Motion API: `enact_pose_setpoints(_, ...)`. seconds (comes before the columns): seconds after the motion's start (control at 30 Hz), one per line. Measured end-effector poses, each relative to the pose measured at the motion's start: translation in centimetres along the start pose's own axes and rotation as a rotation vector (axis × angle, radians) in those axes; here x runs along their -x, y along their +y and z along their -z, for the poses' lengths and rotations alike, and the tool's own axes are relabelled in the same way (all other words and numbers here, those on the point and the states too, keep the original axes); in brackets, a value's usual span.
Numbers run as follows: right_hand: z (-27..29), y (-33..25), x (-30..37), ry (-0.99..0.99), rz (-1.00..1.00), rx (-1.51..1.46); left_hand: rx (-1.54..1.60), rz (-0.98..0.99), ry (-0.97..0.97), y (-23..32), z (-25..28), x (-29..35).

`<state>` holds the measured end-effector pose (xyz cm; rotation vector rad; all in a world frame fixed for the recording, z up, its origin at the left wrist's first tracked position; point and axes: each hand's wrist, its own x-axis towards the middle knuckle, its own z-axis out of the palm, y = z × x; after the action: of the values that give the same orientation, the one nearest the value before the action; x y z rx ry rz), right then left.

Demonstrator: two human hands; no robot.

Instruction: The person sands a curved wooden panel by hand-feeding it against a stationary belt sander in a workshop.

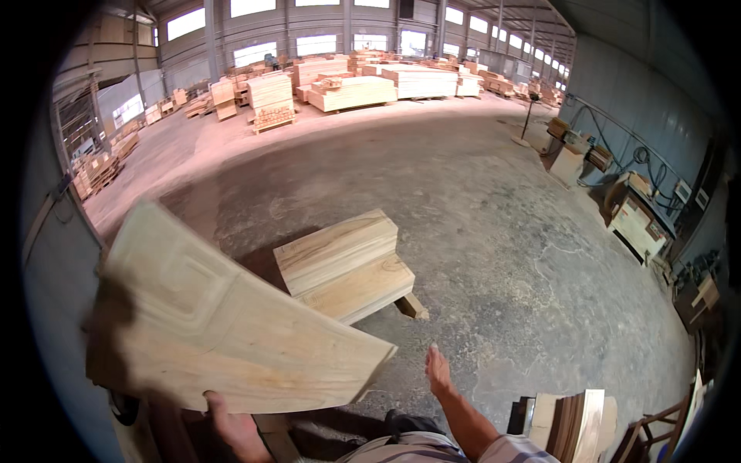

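Note:
A large pale wooden panel with a carved rectangular pattern at its far end fills the left of the view, tilted. My left hand grips its near edge, thumb on the face and the other fingers hidden behind. My right hand is off the panel, in the air beyond its right corner, with fingers stretched out and nothing in them. Past the panel, a stack of wooden boards sits low on the floor in two steps, resting on a wooden block. The panel partly covers that stack.
Upright boards stand at the lower right beside a wooden frame. Machines and cables line the right wall. Piles of timber stand across the far side of the concrete floor. A metal wall runs along the left.

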<state>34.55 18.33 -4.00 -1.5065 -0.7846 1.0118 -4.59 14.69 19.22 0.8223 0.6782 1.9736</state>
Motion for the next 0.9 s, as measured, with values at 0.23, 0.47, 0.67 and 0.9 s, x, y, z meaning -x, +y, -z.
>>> enact_pose_setpoints(0.23,0.5,-1.6,-1.4,-0.016,-0.163,-0.558,0.390,0.089,-0.021,-1.5,-1.2,0.5)
enact_pose_setpoints(0.47,6.2,-3.5,-5.8,-0.134,-0.338,-0.541,0.217,0.032,-0.030,-6.7,2.4,1.6)
enact_pose_setpoints(0.67,8.7,-1.7,-12.7,-0.328,-0.217,-0.320,0.168,0.079,0.304,-9.2,1.4,6.4)
enact_pose_setpoints(0.9,9.0,-8.4,-17.2,-0.732,-0.510,-0.109,0.265,0.170,0.666,-12.3,-0.2,9.0)
